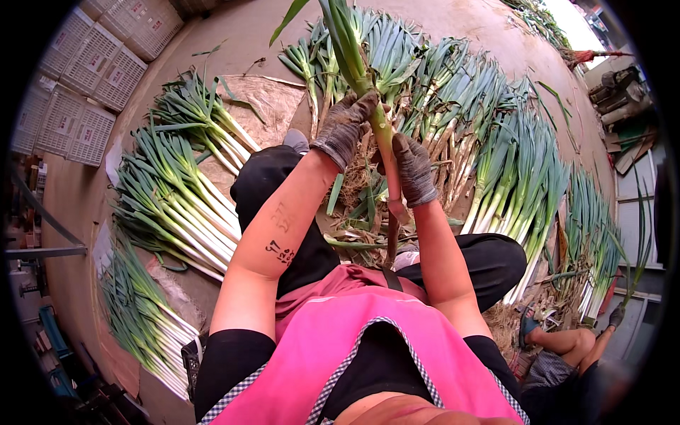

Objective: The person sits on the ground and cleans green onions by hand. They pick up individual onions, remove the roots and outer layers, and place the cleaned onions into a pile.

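Note:
I hold a thick green onion stalk point(383, 135) upright before me, its green leaves reaching past the top of the view. My left hand point(342, 125), in a dirty grey work glove, is wrapped around it just below where the leaves spread. Lower on the pale stalk, my gloved right hand point(413, 167) grips its right side. A brownish strip point(393, 234) hangs below the stalk; whether it is peeled skin I cannot tell. Beneath my hands lie dry roots point(348, 196) and stripped leaves point(366, 234) on the floor between my knees.
Cleaned green onions point(180, 202) lie in piles at left. Untrimmed ones point(446, 106) with brown outer leaves arc ahead, and whiter-stemmed ones point(518, 175) lie at right. White plastic crates point(101, 69) stand far left. At lower right, another person's gloved hand point(616, 314) holds an onion.

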### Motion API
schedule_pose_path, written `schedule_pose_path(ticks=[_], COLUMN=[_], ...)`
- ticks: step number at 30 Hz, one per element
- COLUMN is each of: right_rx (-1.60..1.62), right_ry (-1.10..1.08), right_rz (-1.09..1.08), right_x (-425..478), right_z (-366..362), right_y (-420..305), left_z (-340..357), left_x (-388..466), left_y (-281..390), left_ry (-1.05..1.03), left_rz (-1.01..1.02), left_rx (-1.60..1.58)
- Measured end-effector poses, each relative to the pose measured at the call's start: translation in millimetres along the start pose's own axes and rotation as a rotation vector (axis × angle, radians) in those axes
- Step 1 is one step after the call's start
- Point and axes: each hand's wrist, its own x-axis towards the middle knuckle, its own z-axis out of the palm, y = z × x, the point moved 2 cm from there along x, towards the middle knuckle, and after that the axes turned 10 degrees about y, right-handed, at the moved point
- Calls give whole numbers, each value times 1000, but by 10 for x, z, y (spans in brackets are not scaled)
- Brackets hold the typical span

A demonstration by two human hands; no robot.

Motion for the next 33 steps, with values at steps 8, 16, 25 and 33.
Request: schedule_pose_path(ticks=[8,16,25,33], right_rx=[96,198,158,170], right_ry=[55,-11,-188,-290], right_rz=[-67,14,151,205], right_x=[-51,-122,-153,-499], right_z=[63,37,112,47], right_y=[-116,-318,-374,-52], left_z=[54,117,171,328], left_x=[-79,-129,-362,-271], left_y=[51,93,225,214], left_ry=[-189,-265,-541,-291], left_rz=[152,140,29,36], left_rx=[-68,-128,40,-283])
